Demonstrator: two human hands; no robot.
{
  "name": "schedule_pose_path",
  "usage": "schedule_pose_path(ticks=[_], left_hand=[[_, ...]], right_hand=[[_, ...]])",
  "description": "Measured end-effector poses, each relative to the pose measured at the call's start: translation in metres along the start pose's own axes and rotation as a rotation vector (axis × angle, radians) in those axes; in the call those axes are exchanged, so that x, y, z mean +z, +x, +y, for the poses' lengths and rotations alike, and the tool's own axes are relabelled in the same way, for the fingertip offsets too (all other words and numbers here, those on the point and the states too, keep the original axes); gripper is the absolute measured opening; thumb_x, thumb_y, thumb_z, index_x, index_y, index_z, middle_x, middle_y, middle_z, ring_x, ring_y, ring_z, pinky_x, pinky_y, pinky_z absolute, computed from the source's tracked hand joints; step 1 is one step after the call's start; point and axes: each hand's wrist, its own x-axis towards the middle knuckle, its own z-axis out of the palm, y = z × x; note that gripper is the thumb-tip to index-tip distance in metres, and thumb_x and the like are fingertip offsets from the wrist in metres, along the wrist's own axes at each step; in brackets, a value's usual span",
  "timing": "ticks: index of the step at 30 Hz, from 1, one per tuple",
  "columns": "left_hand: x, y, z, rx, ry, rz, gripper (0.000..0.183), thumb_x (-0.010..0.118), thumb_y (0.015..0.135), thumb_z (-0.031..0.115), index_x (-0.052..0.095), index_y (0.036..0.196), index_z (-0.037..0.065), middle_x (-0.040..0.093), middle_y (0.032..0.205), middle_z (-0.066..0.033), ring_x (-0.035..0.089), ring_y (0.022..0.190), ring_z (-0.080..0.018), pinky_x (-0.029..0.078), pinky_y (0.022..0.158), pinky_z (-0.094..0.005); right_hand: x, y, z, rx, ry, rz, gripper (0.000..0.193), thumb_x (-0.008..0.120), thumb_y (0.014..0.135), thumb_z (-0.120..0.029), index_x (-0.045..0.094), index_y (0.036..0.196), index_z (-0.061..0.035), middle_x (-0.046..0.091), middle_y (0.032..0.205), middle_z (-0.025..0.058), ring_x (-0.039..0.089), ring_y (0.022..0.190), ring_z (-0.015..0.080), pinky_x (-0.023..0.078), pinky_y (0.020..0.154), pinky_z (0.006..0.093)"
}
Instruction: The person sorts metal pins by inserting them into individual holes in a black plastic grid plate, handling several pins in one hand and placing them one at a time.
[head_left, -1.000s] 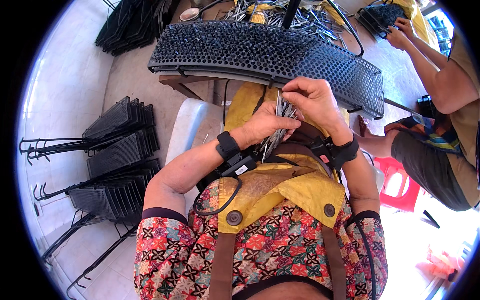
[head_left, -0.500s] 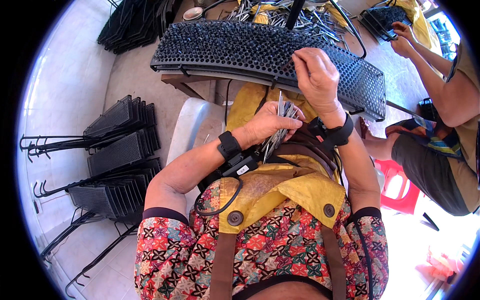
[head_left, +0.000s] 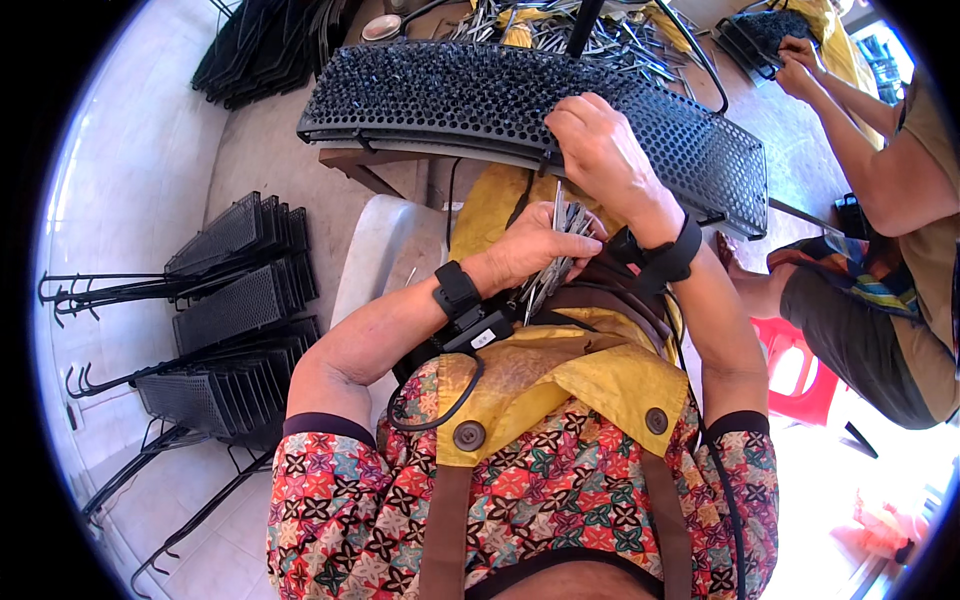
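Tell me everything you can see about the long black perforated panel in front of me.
The long black perforated panel looks like metal, punched with rows of round holes. Small dark glossy pieces crowd much of its left part; holes toward its right end look bare. It lies crosswise before you. Your right hand overlaps its near side; touch is unclear.

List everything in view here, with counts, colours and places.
perforated rack: one, black, ahead
dark bits: many, black, on rack
loose strips: many, grey, beyond rack
round dish: one, pale, top
smaller rack: one, black, upper right
hooked racks: many, black, left
plastic piece: one, white, left of centre
stool: one, pink-red, right
co-worker: one, brown top, right edge
apron: one, yellow, on person
wristbands: two, black, wrists
strip bundle: one, grey, left hand
left hand: one, bare, round bundle
right hand: one, bare, over rack
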Motion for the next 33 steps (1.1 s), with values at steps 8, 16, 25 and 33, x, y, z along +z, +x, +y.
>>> schedule_pose_path(ticks=[8, 16, 25, 33], left_hand=[[0.003, -0.002, 0.006, -0.035, 0.008, 0.017, 0.016, 0.064, 0.078, 0.005, 0.059, 0.092, -0.001, 0.057, 0.070, -0.0044, 0.055, 0.055, -0.0116, 0.044, 0.049, -0.0226], [0.004, -0.002, 0.001, 0.005, 0.027, -0.027, 0.017, 0.065, 0.078, 0.006, 0.059, 0.092, -0.001, 0.057, 0.067, -0.0036, 0.055, 0.054, -0.0108, 0.044, 0.048, -0.0222], [0.001, 0.000, 0.002, -0.003, 0.001, -0.023, 0.018, 0.064, 0.078, 0.004, 0.058, 0.093, -0.002, 0.058, 0.068, -0.0041, 0.055, 0.054, -0.0105, 0.045, 0.048, -0.0223], [0.001, 0.000, 0.003, -0.011, -0.016, -0.010, 0.018, 0.064, 0.078, 0.004, 0.058, 0.093, -0.002, 0.058, 0.069, -0.0040, 0.055, 0.054, -0.0107, 0.044, 0.048, -0.0221]], right_hand=[[-0.004, 0.003, 0.003, 0.181, 0.042, 0.028, 0.009, 0.063, 0.071, -0.009, 0.059, 0.074, -0.0011, 0.057, 0.068, 0.0159, 0.057, 0.067, 0.0358, 0.046, 0.059, 0.0411], [-0.017, -0.025, -0.015, 0.727, 0.697, -0.300, 0.010, 0.066, 0.073, -0.003, 0.064, 0.081, 0.0023, 0.061, 0.067, 0.0029, 0.055, 0.063, 0.0065, 0.044, 0.057, 0.0219], [-0.019, -0.013, 0.003, 0.458, 0.184, 0.445, 0.006, 0.065, 0.073, -0.001, 0.062, 0.078, -0.0022, 0.061, 0.070, 0.0085, 0.059, 0.059, 0.0166, 0.047, 0.055, 0.0255], [-0.003, -0.010, 0.006, 0.072, -0.022, 0.421, 0.018, 0.064, 0.067, 0.007, 0.058, 0.083, 0.0002, 0.059, 0.080, 0.0126, 0.058, 0.071, 0.0294, 0.049, 0.062, 0.0344]])
